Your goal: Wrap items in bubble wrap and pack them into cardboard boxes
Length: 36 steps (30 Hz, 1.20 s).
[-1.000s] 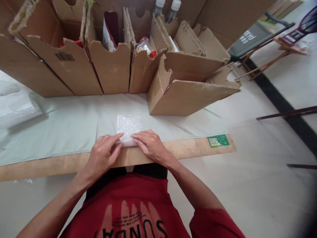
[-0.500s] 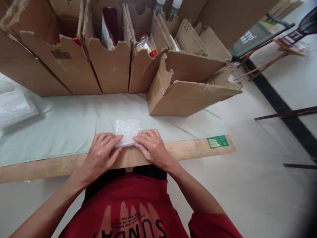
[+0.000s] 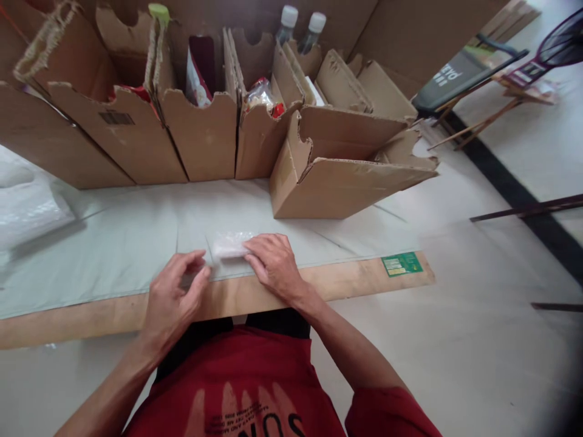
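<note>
A small bubble-wrap bundle (image 3: 228, 244), rolled up narrow, lies on the pale sheet (image 3: 113, 243) near the table's front edge. My right hand (image 3: 273, 267) rests flat on the bundle's right end, with its fingers stretched out and pointing left. Just left of the bundle hovers my left hand (image 3: 175, 291), lifted slightly off the table. Its fingers are loosely curled and apart from the thumb, and nothing shows between them.
A row of open cardboard boxes (image 3: 204, 139) stands along the back, some holding packets, with two bottles (image 3: 298, 24) behind. A lower open box (image 3: 337, 182) sits right of centre. Bubble wrap (image 3: 27, 209) lies far left. A green label (image 3: 401, 263) marks the wooden edge. Chairs (image 3: 523, 67) stand on the floor at right.
The flat bubble-wrap sheet has been rolled away from me into a narrow bundle. My left hand has come off it and drawn back left; my right hand stays on it.
</note>
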{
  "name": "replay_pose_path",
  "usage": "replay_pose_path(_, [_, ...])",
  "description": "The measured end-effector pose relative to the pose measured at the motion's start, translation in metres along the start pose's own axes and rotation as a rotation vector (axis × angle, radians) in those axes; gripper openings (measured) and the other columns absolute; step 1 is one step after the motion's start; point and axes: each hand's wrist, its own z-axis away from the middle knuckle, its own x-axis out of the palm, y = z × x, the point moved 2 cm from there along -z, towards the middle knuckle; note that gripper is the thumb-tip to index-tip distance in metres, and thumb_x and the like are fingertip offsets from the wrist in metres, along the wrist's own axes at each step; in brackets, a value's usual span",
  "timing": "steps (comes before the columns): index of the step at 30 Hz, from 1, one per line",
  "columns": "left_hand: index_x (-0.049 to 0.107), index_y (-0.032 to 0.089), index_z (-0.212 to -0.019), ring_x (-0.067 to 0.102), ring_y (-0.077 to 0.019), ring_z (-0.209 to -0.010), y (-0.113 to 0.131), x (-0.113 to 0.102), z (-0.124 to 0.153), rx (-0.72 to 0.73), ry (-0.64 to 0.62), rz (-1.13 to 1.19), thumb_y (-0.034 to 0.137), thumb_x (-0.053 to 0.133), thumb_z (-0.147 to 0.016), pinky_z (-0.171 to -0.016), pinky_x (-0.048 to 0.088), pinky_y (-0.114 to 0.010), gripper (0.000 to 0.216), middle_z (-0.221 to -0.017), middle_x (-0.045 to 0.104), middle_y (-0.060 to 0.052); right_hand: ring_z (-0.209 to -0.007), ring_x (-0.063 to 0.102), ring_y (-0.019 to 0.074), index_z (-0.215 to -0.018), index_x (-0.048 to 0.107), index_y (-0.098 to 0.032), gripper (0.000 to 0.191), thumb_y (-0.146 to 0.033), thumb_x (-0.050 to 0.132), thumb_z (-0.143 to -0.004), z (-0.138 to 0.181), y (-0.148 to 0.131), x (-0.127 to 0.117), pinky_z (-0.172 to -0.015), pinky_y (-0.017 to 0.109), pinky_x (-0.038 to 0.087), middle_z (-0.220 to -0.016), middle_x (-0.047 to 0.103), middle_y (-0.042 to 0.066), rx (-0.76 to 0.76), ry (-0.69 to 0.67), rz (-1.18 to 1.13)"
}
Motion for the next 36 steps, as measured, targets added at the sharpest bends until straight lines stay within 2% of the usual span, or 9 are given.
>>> replay_pose_path(5, [0.068,0.018,-0.127,0.074,-0.0262,-0.116,0.015,0.018,0.019,-0.256,-0.15,0.4,0.048,0.062,-0.095,-0.101,0.06,-0.041,0.044,-0.128,0.075,-0.012,-0.101,0.068,0.0209,-0.114,0.072,-0.023,0.018,-0.026,0.065,-0.098,0.012,-0.018,0.001,-0.095,0.037,0.051,-0.108,0.078,0.005,0.297,0.098,-0.408])
replay_pose_path(9, [0.069,0.019,-0.12,0.077,-0.024,-0.105,0.021,0.031,0.016,-0.29,-0.143,0.434,0.05,0.063,-0.094,-0.09,0.064,-0.034,0.041,-0.115,0.08,-0.01,-0.103,0.068,0.0192,-0.108,0.072,-0.022,0.015,-0.023,0.069,-0.094,0.027,-0.034,-0.006,-0.098,0.036,0.052,-0.107,0.076,0.004,0.359,0.053,-0.601])
replay_pose_path(15, [0.071,0.027,-0.102,0.076,-0.0185,-0.082,0.035,0.033,0.008,0.273,-0.128,0.163,0.035,0.065,-0.093,-0.072,0.062,-0.025,0.014,-0.093,0.078,-0.001,-0.116,0.066,0.0218,-0.151,0.05,-0.022,0.083,-0.042,0.087,-0.079,0.031,-0.015,-0.058,-0.103,0.037,0.053,-0.144,0.06,0.014,0.161,-0.133,-0.617])
replay_pose_path(20, [0.065,0.03,-0.106,0.074,-0.013,-0.076,0.061,0.048,-0.006,0.535,-0.301,0.19,0.024,0.059,-0.097,-0.067,0.06,-0.018,0.013,-0.087,0.076,0.003,-0.099,0.072,0.0182,-0.116,0.074,-0.022,0.023,-0.028,0.074,-0.094,0.03,-0.005,-0.089,-0.1,0.033,0.051,-0.103,0.079,0.004,0.015,-0.234,-0.446])
replay_pose_path(23, [0.062,0.031,-0.114,0.074,-0.0124,-0.077,0.079,0.048,-0.029,0.62,-0.363,0.178,0.026,0.056,-0.1,-0.066,0.06,-0.017,0.016,-0.091,0.076,0.002,-0.083,0.072,0.0162,-0.103,0.077,-0.022,0.013,-0.031,0.072,-0.095,0.03,0.004,-0.114,-0.088,0.029,0.054,-0.089,0.08,0.001,0.072,-0.169,-0.387])
replay_pose_path(27, [0.053,0.026,-0.143,0.069,-0.0266,-0.117,0.113,0.032,-0.087,0.805,-0.105,0.013,0.042,0.062,-0.098,-0.098,0.061,-0.038,0.048,-0.128,0.07,-0.012,-0.067,0.065,0.014,-0.101,0.077,-0.023,0.015,-0.036,0.072,-0.094,0.023,0.028,-0.193,-0.061,0.025,0.051,-0.085,0.078,0.001,0.225,0.101,-0.3])
replay_pose_path(31, [0.042,0.028,-0.154,0.05,-0.0383,-0.143,0.144,0.038,-0.141,0.914,0.103,-0.127,0.028,0.066,-0.095,-0.115,0.046,-0.062,0.063,-0.146,0.058,-0.015,-0.06,0.055,0.0133,-0.105,0.078,-0.024,0.019,-0.036,0.073,-0.091,-0.005,0.058,-0.284,-0.056,0.027,0.044,-0.082,0.075,0.0,0.292,0.491,0.119])
replay_pose_path(33, [0.047,0.028,-0.147,0.051,-0.0383,-0.142,0.15,0.053,-0.152,0.951,0.065,-0.153,0.02,0.063,-0.095,-0.113,0.046,-0.063,0.055,-0.145,0.058,-0.015,-0.061,0.055,0.0136,-0.105,0.079,-0.023,0.018,-0.028,0.071,-0.09,-0.03,0.073,-0.306,-0.059,0.029,0.043,-0.082,0.074,0.001,0.306,0.421,0.383])
replay_pose_path(36, [0.053,0.025,-0.136,0.058,-0.0354,-0.132,0.15,0.071,-0.15,0.945,0.048,-0.155,0.011,0.06,-0.094,-0.107,0.051,-0.059,0.045,-0.143,0.058,-0.016,-0.069,0.063,0.0178,-0.1,0.08,-0.021,0.02,-0.018,0.069,-0.084,-0.072,0.096,-0.299,-0.063,0.03,0.043,-0.083,0.077,0.004,0.36,0.075,0.682])
